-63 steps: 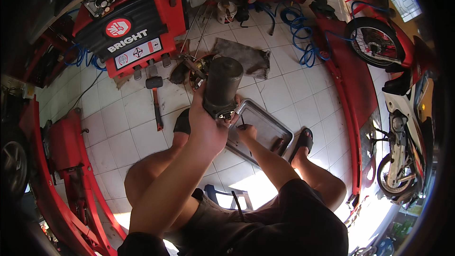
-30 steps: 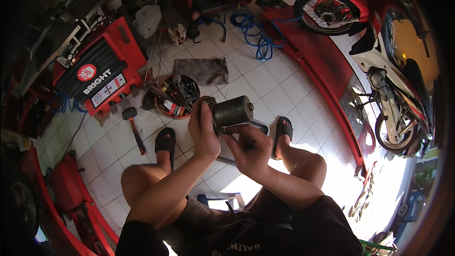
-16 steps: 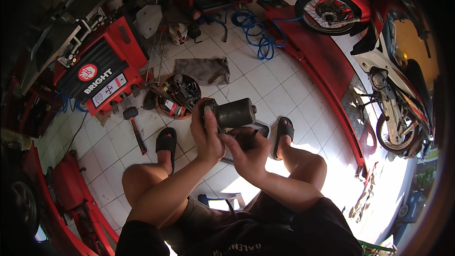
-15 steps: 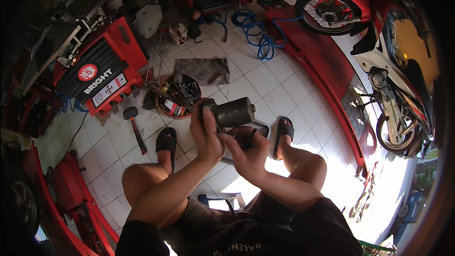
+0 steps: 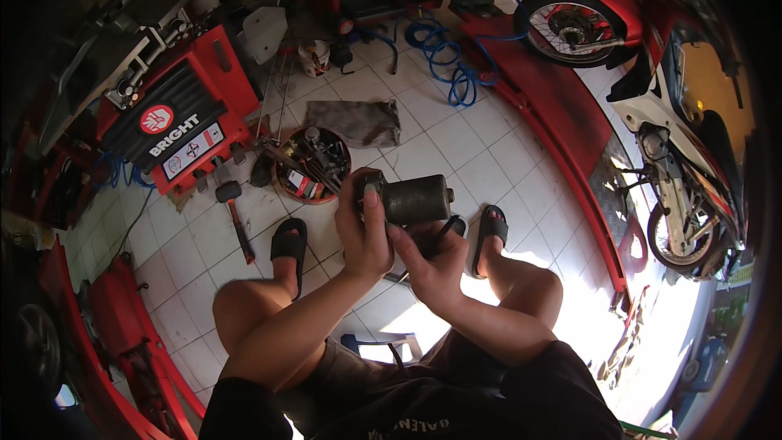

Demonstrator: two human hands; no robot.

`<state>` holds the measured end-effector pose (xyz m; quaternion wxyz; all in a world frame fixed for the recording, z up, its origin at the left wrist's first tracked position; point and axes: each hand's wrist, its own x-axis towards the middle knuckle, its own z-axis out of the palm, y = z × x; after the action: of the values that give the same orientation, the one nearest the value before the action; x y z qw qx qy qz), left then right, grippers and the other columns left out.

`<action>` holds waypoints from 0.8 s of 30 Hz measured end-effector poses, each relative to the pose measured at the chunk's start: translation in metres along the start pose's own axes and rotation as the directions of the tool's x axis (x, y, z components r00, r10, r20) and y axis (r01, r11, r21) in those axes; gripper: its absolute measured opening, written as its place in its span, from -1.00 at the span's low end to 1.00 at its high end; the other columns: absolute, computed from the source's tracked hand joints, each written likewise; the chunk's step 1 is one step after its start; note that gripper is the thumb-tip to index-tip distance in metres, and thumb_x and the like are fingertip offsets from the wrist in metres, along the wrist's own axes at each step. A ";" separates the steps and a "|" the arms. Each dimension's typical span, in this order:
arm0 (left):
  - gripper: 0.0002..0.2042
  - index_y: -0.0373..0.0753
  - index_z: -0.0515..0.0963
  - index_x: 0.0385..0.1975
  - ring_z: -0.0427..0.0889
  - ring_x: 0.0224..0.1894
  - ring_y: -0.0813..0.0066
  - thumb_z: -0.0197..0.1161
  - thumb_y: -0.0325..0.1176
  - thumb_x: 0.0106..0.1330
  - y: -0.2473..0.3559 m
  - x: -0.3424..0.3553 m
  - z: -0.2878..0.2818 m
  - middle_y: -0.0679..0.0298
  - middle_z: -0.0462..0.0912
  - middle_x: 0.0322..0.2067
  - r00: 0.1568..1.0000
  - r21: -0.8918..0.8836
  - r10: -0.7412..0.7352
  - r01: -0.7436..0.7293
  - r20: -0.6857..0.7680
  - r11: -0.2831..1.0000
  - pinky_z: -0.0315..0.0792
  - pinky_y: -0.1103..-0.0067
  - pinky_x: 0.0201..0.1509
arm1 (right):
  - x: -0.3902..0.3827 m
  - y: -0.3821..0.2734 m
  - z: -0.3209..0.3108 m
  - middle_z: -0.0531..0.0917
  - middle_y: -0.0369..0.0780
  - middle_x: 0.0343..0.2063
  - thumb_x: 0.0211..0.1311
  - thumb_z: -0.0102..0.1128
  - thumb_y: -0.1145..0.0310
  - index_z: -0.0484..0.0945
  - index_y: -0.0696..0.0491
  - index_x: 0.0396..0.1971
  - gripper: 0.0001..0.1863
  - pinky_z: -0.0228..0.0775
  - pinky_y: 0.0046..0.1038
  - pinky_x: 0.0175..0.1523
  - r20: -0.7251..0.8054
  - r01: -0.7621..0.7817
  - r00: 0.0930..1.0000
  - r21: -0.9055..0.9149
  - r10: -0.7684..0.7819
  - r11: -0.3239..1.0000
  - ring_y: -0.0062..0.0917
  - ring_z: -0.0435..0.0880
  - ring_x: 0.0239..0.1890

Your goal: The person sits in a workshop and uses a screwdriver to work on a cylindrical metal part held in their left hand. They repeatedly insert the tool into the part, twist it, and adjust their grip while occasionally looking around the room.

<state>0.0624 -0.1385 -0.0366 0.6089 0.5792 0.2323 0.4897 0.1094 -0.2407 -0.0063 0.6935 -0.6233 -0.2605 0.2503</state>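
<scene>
My left hand is wrapped round one end of a dark cylindrical metal housing, which lies sideways with its small capped end to the right. My right hand is just below it, closed on a thin dark tool, its thumb at the housing's left end; what lies between the thumbs is hidden. A metal tray shows partly beneath my hands, mostly covered by them. A round tub of tools sits on the floor beyond my left hand.
A grey rag, a mallet and blue hose coils lie on the tiles. A red machine stands at back left, a long red lift with a motorcycle beside it at right. My sandalled feet flank my hands.
The housing has tipped from upright to sideways. My right hand has come up from the tray to beside it. In the last half second both hands shifted slightly right with it.
</scene>
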 end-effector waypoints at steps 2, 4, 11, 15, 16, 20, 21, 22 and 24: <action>-0.54 -0.38 0.41 0.04 0.47 -0.19 0.47 -0.07 -0.03 0.53 -0.002 -0.001 -0.001 0.18 0.53 -0.22 1.000 -0.012 0.001 -0.001 0.018 1.000 0.37 0.53 -0.06 | -0.001 -0.002 -0.002 0.71 -0.27 -0.51 0.20 0.44 0.42 0.62 0.25 -0.39 -0.79 0.45 -0.66 -0.33 0.020 -0.021 1.000 -0.016 0.021 1.000 -0.73 0.62 -0.45; -0.54 -0.38 0.41 0.05 0.48 -0.19 0.46 -0.08 -0.03 0.53 -0.002 -0.002 -0.002 0.19 0.53 -0.21 0.998 -0.065 -0.051 0.052 0.022 0.997 0.37 0.52 -0.07 | -0.002 -0.002 -0.004 0.71 -0.27 -0.52 0.20 0.44 0.41 0.62 0.25 -0.40 -0.79 0.45 -0.66 -0.34 0.040 -0.038 0.998 -0.032 0.039 0.999 -0.73 0.62 -0.46; -0.52 -0.31 0.44 0.01 0.53 -0.15 0.49 -0.18 0.02 0.56 0.001 0.003 -0.003 0.21 0.55 -0.21 0.979 -0.145 -0.187 0.197 0.080 0.970 0.42 0.56 -0.05 | -0.002 -0.013 -0.009 0.69 -0.28 -0.50 0.23 0.40 0.43 0.61 0.23 -0.34 -0.82 0.40 -0.65 -0.36 0.161 0.071 0.985 -0.085 -0.056 0.994 -0.74 0.58 -0.46; -0.49 -0.23 0.45 -0.01 0.60 -0.21 0.48 -0.21 0.12 0.53 0.007 0.000 0.002 0.19 0.58 -0.25 0.806 -0.549 -0.548 0.569 0.224 0.612 0.52 0.56 -0.13 | -0.001 -0.018 -0.011 0.64 -0.30 -0.53 0.17 0.43 0.42 0.60 0.22 -0.29 -0.78 0.34 -0.64 -0.40 0.253 0.156 0.963 -0.236 -0.094 0.959 -0.72 0.53 -0.51; -0.48 -0.22 0.46 -0.02 0.61 -0.23 0.47 -0.20 0.14 0.51 0.011 0.001 0.002 0.18 0.58 -0.27 0.738 -0.624 -0.596 0.635 0.317 0.455 0.53 0.55 -0.16 | -0.001 -0.023 -0.012 0.64 -0.29 -0.56 0.14 0.45 0.40 0.61 0.22 -0.28 -0.75 0.36 -0.62 -0.41 0.276 0.189 0.955 -0.291 -0.107 0.938 -0.69 0.54 -0.53; -0.47 -0.21 0.40 0.03 0.60 -0.31 0.37 -0.22 0.16 0.49 0.004 0.005 -0.009 0.14 0.56 -0.33 0.649 -0.627 -0.419 0.750 0.635 0.211 0.52 0.50 -0.24 | -0.002 -0.039 -0.020 0.61 -0.21 -0.47 0.24 0.28 0.37 0.58 0.28 -0.19 -0.72 0.39 -0.53 -0.30 0.374 0.224 0.910 -0.081 -0.179 0.971 -0.59 0.54 -0.42; -0.47 -0.22 0.38 0.05 0.59 -0.31 0.35 -0.23 0.15 0.49 0.006 0.007 -0.007 0.13 0.56 -0.34 0.656 -0.643 -0.401 0.742 0.639 0.188 0.50 0.49 -0.23 | 0.001 -0.045 -0.026 0.61 -0.17 -0.43 0.28 0.20 0.38 0.56 0.31 -0.16 -0.72 0.40 -0.50 -0.25 0.416 0.194 0.890 0.029 -0.188 0.981 -0.55 0.56 -0.37; -0.47 -0.22 0.37 0.06 0.58 -0.32 0.32 -0.23 0.14 0.48 0.008 0.009 -0.006 0.12 0.55 -0.35 0.662 -0.658 -0.383 0.735 0.644 0.165 0.49 0.48 -0.23 | 0.002 -0.052 -0.030 0.62 -0.14 -0.39 0.32 0.13 0.39 0.55 0.34 -0.13 -0.70 0.42 -0.46 -0.20 0.454 0.157 0.868 0.136 -0.202 0.978 -0.52 0.59 -0.32; -0.49 -0.23 0.35 0.08 0.55 -0.35 0.29 -0.23 0.11 0.48 0.004 0.010 -0.004 0.10 0.54 -0.37 0.699 -0.686 -0.329 0.706 0.635 0.175 0.45 0.46 -0.22 | -0.003 -0.071 -0.030 0.62 -0.07 -0.32 0.33 0.02 0.43 0.53 0.40 -0.12 -0.69 0.43 -0.41 -0.10 0.380 0.048 0.908 0.322 -0.176 0.945 -0.44 0.61 -0.23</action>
<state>0.0617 -0.1280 -0.0311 0.9779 0.1080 0.0032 0.1792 0.1294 -0.2713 0.0614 0.7261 -0.4270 -0.3919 0.3700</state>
